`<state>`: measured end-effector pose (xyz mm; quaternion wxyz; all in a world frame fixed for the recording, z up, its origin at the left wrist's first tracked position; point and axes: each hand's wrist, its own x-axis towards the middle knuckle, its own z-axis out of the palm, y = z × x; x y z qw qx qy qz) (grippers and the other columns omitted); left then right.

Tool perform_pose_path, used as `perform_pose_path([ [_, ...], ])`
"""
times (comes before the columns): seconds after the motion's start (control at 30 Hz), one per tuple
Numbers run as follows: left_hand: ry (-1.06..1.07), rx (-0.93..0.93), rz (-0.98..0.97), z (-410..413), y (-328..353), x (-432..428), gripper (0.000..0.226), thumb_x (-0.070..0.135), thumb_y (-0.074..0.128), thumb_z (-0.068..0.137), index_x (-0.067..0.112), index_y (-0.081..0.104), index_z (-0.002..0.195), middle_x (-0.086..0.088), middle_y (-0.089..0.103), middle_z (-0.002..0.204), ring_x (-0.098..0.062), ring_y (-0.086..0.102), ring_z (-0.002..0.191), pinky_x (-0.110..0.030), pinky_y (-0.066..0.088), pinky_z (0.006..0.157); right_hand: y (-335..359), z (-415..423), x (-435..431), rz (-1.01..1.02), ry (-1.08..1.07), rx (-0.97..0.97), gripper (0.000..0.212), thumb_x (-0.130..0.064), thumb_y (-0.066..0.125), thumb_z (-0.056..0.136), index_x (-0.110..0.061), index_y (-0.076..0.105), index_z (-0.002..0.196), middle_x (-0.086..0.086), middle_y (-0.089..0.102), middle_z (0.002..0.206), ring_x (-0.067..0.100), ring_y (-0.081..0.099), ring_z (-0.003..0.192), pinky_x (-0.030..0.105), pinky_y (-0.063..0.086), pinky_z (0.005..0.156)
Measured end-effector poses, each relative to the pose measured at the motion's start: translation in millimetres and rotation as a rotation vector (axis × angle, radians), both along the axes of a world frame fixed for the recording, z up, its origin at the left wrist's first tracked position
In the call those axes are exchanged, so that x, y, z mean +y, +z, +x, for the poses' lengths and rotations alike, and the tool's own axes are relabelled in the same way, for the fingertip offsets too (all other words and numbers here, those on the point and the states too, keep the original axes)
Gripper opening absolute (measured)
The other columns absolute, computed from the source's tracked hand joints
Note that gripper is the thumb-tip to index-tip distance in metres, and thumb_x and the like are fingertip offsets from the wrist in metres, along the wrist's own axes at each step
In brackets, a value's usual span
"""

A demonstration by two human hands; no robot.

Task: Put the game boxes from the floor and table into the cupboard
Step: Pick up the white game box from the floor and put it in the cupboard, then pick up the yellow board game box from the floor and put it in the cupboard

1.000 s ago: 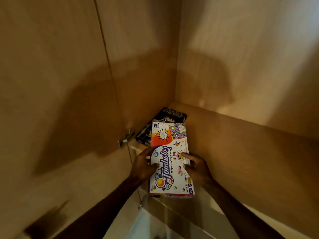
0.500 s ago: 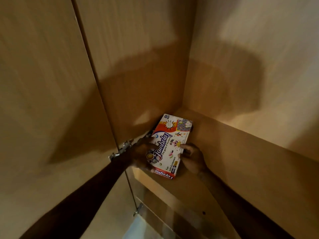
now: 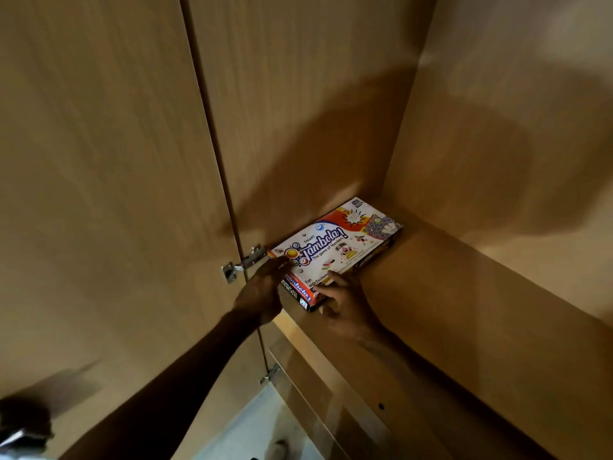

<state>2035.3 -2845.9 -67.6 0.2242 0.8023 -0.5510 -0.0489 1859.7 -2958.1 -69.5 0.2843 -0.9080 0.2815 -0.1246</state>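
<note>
The colourful Tambola game box [image 3: 338,244] lies flat in the back left corner of the cupboard shelf [image 3: 464,293]. It sits on top of a black game box [image 3: 289,288], of which only the near end and a strip of the right side show. My left hand [image 3: 262,293] grips the Tambola box at its near left corner. My right hand [image 3: 348,303] holds its near right end, with fingers on top and the thumb at the end face.
The open cupboard door [image 3: 99,194] stands at the left, with a metal hinge [image 3: 242,263] right beside my left hand and a second hinge [image 3: 270,373] lower down. Pale floor [image 3: 258,426] shows below the shelf's front edge. The shelf stretches bare to the right.
The Tambola box has moved deeper into the corner and now lies squarely over the black box. Both hands followed it in and have slid back to its near end.
</note>
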Motion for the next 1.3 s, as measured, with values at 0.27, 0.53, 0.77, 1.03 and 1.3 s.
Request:
perform_pose_path([
  [0.27, 0.122, 0.051, 0.052, -19, -5, 11, 0.07, 0.014, 0.062, 0.087, 0.029, 0.034, 0.15, 0.002, 0.026, 0.161, -0.022, 0.027, 0.147, -0.034, 0.038, 0.11, 1, -11, 2, 0.094, 0.045, -0.019, 0.054, -0.015, 0.062, 0.089, -0.023, 0.048, 0.141, 0.0, 0.023, 0.157, 0.018, 0.017, 0.147, 0.027, 0.032, 0.112],
  [0.53, 0.441, 0.588, -0.211, -88, -23, 87, 0.035, 0.014, 0.064, 0.09, 0.021, 0.063, 0.124, 0.001, 0.063, 0.127, -0.008, 0.063, 0.1, -0.02, 0.051, 0.082, -13, -41, 50, 0.404, -0.034, -0.257, 0.03, -0.019, 0.062, 0.086, -0.019, 0.066, 0.116, -0.005, 0.067, 0.115, 0.009, 0.063, 0.106, 0.018, 0.051, 0.081],
  [0.77, 0.827, 0.897, -0.352, -161, -50, 219, 0.024, 0.003, 0.066, 0.087, 0.014, 0.071, 0.108, 0.007, 0.072, 0.107, -0.002, 0.068, 0.092, -0.027, 0.055, 0.086, -44, -56, 142, 0.576, 0.17, -0.081, 0.028, -0.021, 0.061, 0.086, -0.018, 0.069, 0.113, -0.007, 0.071, 0.102, 0.003, 0.065, 0.093, 0.018, 0.052, 0.081],
  [1.03, 1.177, 0.914, -0.492, -229, -62, 383, 0.025, 0.004, 0.064, 0.088, 0.018, 0.07, 0.108, 0.005, 0.073, 0.105, -0.008, 0.069, 0.094, -0.025, 0.053, 0.082, -63, -50, 291, 0.578, 0.464, 0.063, 0.02, -0.017, 0.064, 0.087, -0.016, 0.072, 0.106, -0.009, 0.071, 0.094, 0.002, 0.065, 0.084, 0.006, 0.047, 0.073],
  [1.3, 1.48, 0.864, -0.676, -312, -73, 582, 0.026, 0.004, 0.062, 0.09, 0.016, 0.068, 0.113, 0.004, 0.073, 0.103, -0.006, 0.067, 0.09, -0.022, 0.047, 0.075, -68, -64, 484, 0.597, 0.757, 0.241, 0.017, -0.015, 0.066, 0.084, -0.02, 0.072, 0.099, -0.007, 0.073, 0.092, 0.004, 0.068, 0.085, 0.016, 0.052, 0.076],
])
